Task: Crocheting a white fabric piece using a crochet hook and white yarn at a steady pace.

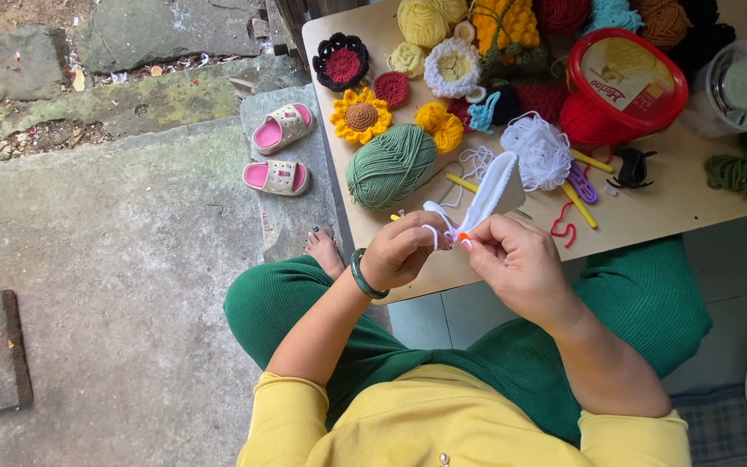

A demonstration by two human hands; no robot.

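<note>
Both hands (460, 251) clasping white crochet strip (493, 188); green yarn ball (391, 166), sunflower (360, 115) just beyond.

My tan table (650, 216) carried a green yarn ball (391, 165), crocheted sunflower (360, 115), red-lidded tub (627, 79), yellow hooks (581, 204), loose white yarn (539, 149).

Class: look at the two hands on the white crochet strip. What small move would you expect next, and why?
Probably another stitch: the left hand holds the hook end with white yarn looped over a finger, while the right hand pinches the white strip at its lower edge, where the two meet.
</note>
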